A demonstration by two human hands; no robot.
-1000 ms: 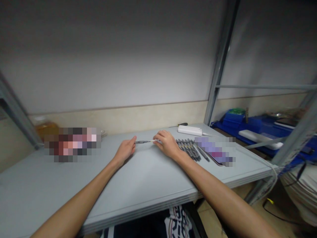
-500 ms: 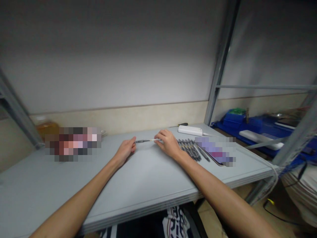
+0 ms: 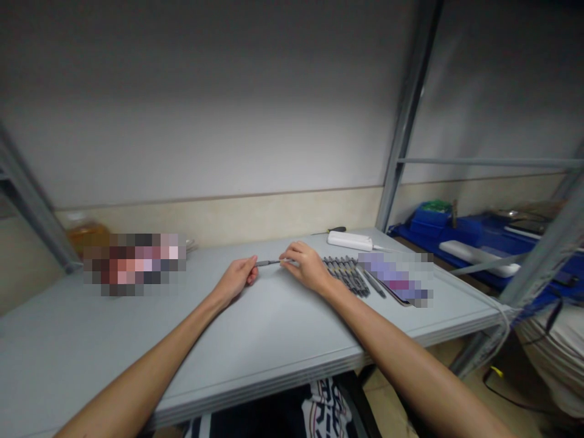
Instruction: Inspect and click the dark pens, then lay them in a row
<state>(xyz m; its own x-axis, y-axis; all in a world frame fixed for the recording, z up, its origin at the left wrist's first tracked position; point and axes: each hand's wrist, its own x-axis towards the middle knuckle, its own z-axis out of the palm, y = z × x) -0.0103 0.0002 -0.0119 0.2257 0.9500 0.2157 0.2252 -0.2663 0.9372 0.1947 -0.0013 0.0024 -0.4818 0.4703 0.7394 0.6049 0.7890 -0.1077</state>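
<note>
Between my two hands a slim grey pen (image 3: 268, 263) is held level above the table. My left hand (image 3: 238, 278) pinches its left end between thumb and fingers. The fingertips of my right hand (image 3: 302, 263) close on the pen's right end, which they partly hide. Just right of my right hand, several grey pens (image 3: 347, 275) lie side by side in a row. One more grey pen (image 3: 376, 285) lies slightly apart, beside a flat blurred-out item (image 3: 396, 280) with a dark edge.
At the back of the grey table (image 3: 237, 340) lie a white power strip (image 3: 350, 240) and a dark-handled screwdriver (image 3: 336, 230). A pixelated object (image 3: 137, 264) and an amber container (image 3: 91, 237) are at the left. Metal posts (image 3: 404, 121) frame the table; blue trays (image 3: 429, 220) are beyond.
The hands are closer together, with my left hand shifted right. The pale thin section that showed between them is now out of sight, and less of the pen shows.
</note>
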